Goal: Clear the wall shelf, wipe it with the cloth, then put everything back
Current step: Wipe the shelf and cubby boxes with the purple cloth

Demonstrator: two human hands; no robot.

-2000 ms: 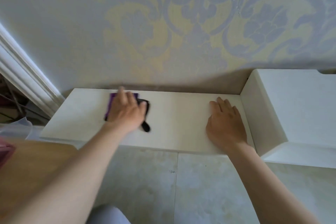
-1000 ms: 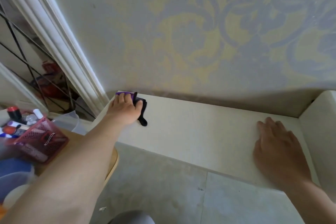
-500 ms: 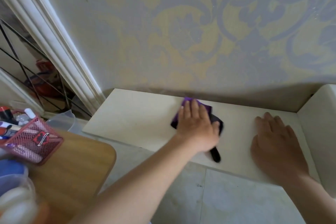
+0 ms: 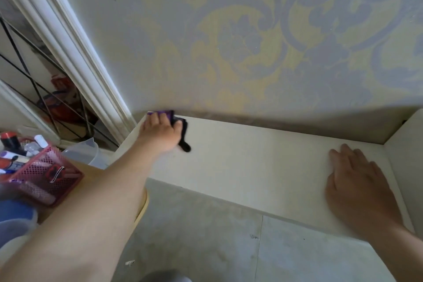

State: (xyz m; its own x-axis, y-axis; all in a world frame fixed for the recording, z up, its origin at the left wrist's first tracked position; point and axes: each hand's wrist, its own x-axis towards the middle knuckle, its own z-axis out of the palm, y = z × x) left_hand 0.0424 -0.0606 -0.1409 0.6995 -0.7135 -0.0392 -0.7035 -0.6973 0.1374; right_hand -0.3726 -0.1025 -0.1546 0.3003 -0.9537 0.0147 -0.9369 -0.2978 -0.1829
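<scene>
One white wall shelf (image 4: pixel 251 167) carries one purple-and-black cloth (image 4: pixel 184 135) at its far-left back corner against the wallpaper, and two hands are on it. The left hand (image 4: pixel 160 133), arm stretched out, presses the cloth flat with nearly straight fingers. The right hand (image 4: pixel 359 190) lies palm-down, fingers spread, holding nothing, at the shelf's right end. One pink mesh basket (image 4: pixel 45 174) of small bottles stands on the wooden table (image 4: pixel 91 171) at the left.

Cloth (image 4: pixel 185 136) on shelf (image 4: pixel 251 167) (far-left corner)
</scene>
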